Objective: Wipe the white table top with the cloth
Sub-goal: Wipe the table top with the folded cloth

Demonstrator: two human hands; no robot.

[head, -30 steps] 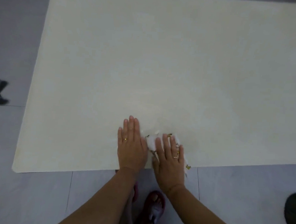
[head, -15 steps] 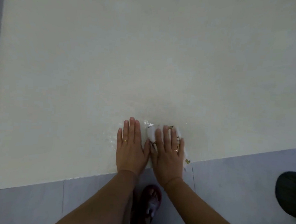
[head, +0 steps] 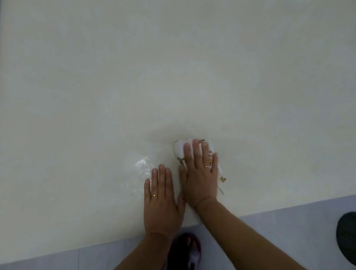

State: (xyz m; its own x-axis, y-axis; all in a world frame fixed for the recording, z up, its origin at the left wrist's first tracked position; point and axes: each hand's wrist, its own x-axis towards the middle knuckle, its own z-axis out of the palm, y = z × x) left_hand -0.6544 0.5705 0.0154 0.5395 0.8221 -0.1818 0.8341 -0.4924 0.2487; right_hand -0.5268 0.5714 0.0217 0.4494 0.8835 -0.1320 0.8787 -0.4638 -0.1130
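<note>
The white table top (head: 114, 80) fills most of the head view. My right hand (head: 200, 173) presses flat on a small white cloth (head: 178, 148) with yellow-brown marks; the cloth shows beyond the fingertips and along the hand's right side. My left hand (head: 162, 202) lies flat on the table near its front edge, fingers together, touching nothing else. A wet glistening patch (head: 142, 166) sits just left of the left hand's fingertips.
The table's front edge runs diagonally from lower left to right. Below it is grey tiled floor (head: 292, 227), my foot in a dark red sandal (head: 185, 257), and a dark object (head: 351, 239) at the right edge.
My right hand has pushed the cloth forward, away from the front edge. The left hand has stayed near the edge. The wet patch shows more clearly.
</note>
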